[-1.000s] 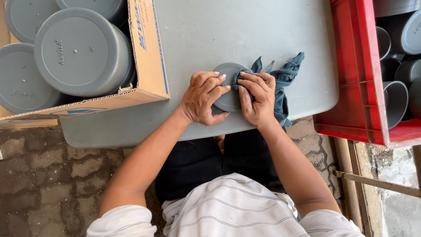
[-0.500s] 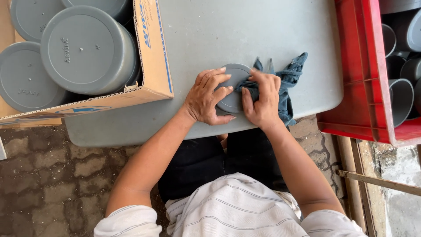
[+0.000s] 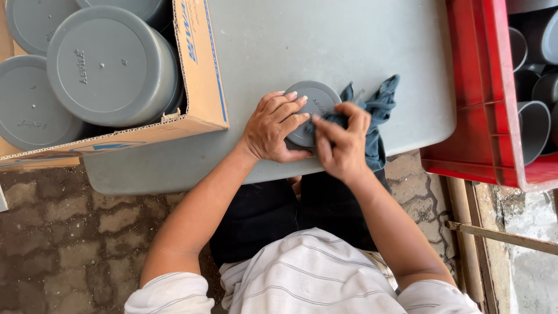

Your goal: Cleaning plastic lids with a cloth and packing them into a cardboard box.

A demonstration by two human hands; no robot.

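Observation:
A round grey plastic cap [image 3: 318, 100] lies flat on the grey table [image 3: 325, 40] near its front edge. My left hand [image 3: 272, 127] rests on the cap's left side and holds it down with spread fingers. My right hand [image 3: 342, 142] grips a dark blue-grey cloth [image 3: 379, 110] and presses it against the cap's right side. The cloth's loose end trails off to the right over the table.
An open cardboard box [image 3: 197, 75] at the left holds several large grey round caps [image 3: 107, 67]. A red plastic crate [image 3: 476, 93] at the right holds several grey pipe fittings [image 3: 532, 125]. Below the table edge there are paving stones [image 3: 70, 232].
My right hand has shifted with the cloth across the cap, fingers now further toward the cap's lower middle. The left hand stays on the cap. The view has shifted slightly.

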